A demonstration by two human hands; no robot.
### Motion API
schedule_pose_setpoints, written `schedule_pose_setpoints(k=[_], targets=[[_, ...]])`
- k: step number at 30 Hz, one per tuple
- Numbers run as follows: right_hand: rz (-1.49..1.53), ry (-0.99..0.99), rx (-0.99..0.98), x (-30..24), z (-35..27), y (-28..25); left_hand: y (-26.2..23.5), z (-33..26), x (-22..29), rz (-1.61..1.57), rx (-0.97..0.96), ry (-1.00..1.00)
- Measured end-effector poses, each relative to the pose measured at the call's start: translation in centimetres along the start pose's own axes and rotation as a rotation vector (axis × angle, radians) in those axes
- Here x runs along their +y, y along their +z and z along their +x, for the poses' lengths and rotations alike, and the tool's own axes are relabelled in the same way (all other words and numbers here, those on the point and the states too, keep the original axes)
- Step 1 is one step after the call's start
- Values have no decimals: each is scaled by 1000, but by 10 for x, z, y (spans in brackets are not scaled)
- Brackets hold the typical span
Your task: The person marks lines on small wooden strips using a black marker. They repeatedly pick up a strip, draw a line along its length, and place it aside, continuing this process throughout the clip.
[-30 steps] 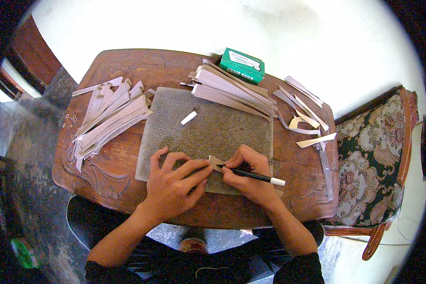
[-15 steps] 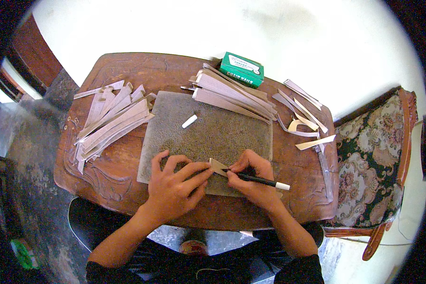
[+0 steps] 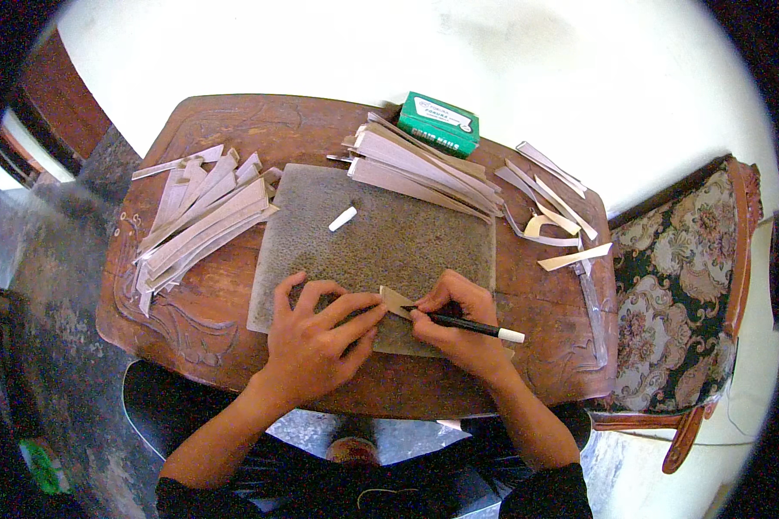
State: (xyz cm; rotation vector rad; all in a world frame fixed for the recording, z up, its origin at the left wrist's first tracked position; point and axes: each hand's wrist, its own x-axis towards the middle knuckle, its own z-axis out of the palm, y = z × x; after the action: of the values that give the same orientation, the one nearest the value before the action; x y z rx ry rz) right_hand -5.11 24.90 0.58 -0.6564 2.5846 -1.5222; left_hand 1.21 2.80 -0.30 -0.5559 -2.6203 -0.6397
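Your left hand (image 3: 316,342) presses the small strip (image 3: 395,300) on the grey mat (image 3: 381,242) while your right hand (image 3: 459,324) grips the black knife (image 3: 467,324), mid-cut, so next pull it slowly.

Carved wooden table (image 3: 234,130) bears grey mat (image 3: 407,233), strips (image 3: 203,221), green box (image 3: 439,124).

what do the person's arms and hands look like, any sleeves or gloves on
Both hands are bare: no gloves, and no rings, watch or bracelet show on the left hand or the right hand. The forearms are uncovered too. Dark sleeves, black or close to it, begin only near the elbows at the lower edge of the picture, apparently pushed or rolled up. No markings show on the fabric.
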Motion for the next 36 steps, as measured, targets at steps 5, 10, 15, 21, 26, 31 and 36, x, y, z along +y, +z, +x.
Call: schedule_pose_setpoints(k=[5,10,15,21,26,31,36], targets=[[-14,-24,-5,1,1,0,-1,0,0,12,-11,5],[6,17,-5,-1,0,0,-1,0,0,7,-11,9],[4,9,-3,-3,0,0,-2,0,0,5,-12,5],[20,-1,-6,0,0,0,-2,0,0,-2,-36,-2],[0,-13,-3,0,1,0,-2,-1,0,-3,-36,-5],[-3,5,0,-1,1,1,-2,-1,0,2,-31,-7],[15,-11,6,1,1,2,-1,-1,-1,1,-35,-6]])
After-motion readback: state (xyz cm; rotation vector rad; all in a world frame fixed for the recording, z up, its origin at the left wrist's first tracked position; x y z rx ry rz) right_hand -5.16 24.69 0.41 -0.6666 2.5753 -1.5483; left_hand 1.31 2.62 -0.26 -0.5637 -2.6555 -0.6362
